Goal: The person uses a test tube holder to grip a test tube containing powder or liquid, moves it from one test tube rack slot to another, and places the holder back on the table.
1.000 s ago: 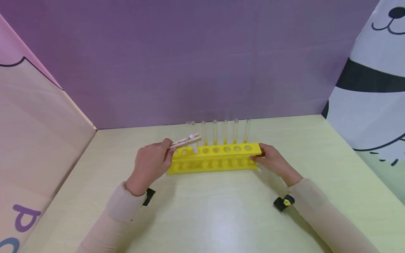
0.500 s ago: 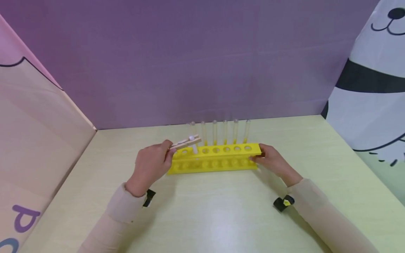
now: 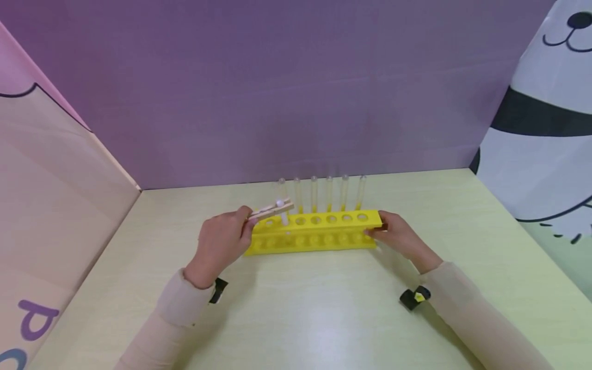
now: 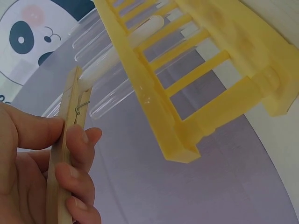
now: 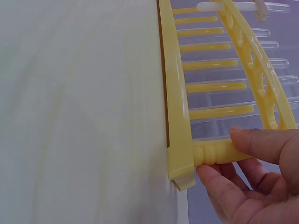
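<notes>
My left hand [image 3: 223,244] grips a wooden clamp [image 3: 270,209] over the left part of a yellow test tube rack [image 3: 319,241]. Held in the clamp's jaws is a white-filled tube [image 4: 100,70]; its lower part passes through the rack's top plate, its rounded end between the two plates in the left wrist view. My right hand [image 3: 401,239] pinches the end post [image 5: 219,151] of the rack, thumb on one side and fingers on the other. Clear tubes [image 3: 329,192] stand upside down on pegs along the rack's far side.
A pale wooden table [image 3: 314,308] lies under the rack. Behind it rises a purple backdrop [image 3: 296,92], with a panda-printed panel [image 3: 546,159] on the right and a pale panel [image 3: 55,180] on the left.
The tube in the clamp has sunk very slightly in the head view, and the clamp has dipped a little with it. My right hand keeps its hold on the rack's end.
</notes>
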{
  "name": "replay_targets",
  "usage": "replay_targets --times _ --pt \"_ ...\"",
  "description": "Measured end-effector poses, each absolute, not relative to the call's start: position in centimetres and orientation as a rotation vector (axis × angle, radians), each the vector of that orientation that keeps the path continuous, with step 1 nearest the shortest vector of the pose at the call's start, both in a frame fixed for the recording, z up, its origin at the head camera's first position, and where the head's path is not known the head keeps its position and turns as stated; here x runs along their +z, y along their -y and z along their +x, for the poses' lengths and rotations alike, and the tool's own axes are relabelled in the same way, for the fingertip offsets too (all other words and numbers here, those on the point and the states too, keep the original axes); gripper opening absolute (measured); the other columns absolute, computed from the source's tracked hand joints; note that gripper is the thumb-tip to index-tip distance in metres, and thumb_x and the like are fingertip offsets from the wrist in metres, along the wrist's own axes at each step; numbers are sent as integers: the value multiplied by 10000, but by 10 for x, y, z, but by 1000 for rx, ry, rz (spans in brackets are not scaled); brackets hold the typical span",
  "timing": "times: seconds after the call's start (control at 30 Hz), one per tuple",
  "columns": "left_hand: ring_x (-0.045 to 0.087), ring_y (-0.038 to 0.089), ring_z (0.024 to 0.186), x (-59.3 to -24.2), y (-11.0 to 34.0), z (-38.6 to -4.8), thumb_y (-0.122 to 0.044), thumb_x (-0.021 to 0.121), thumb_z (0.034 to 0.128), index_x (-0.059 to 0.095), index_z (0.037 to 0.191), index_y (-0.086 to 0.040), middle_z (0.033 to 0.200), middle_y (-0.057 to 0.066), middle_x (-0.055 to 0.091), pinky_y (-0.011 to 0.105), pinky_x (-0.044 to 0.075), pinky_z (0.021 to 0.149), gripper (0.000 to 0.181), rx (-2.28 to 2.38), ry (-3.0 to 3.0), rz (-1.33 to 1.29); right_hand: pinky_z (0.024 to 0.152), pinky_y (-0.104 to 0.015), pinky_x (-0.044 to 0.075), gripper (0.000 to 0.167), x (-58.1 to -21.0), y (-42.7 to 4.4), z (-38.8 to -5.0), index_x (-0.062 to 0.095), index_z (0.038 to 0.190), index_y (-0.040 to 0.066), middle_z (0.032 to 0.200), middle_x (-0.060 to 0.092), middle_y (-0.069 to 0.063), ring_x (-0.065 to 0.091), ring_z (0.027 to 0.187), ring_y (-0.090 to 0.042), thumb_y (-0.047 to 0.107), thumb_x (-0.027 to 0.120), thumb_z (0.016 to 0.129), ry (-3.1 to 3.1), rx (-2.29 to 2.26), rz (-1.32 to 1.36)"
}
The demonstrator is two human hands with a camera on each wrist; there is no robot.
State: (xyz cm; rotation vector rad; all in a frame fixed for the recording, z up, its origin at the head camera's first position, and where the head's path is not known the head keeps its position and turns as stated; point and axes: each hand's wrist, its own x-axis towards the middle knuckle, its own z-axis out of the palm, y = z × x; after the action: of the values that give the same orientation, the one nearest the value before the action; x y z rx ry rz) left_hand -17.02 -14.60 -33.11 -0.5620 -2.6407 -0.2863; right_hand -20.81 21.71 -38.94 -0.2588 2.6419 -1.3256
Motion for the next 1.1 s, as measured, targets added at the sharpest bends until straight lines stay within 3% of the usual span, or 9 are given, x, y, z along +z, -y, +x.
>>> replay_targets --times 1.1 --pt "315 116 420 -339 143 -171 -174 656 874 655 988 -14 559 -18 476 231 272 394 196 -282 2687 -557 789 -301 491 413 -389 -219 -206 481 1269 -68 1216 549 -218 537 984 -269 97 609 912 -2638 -1337 -284"
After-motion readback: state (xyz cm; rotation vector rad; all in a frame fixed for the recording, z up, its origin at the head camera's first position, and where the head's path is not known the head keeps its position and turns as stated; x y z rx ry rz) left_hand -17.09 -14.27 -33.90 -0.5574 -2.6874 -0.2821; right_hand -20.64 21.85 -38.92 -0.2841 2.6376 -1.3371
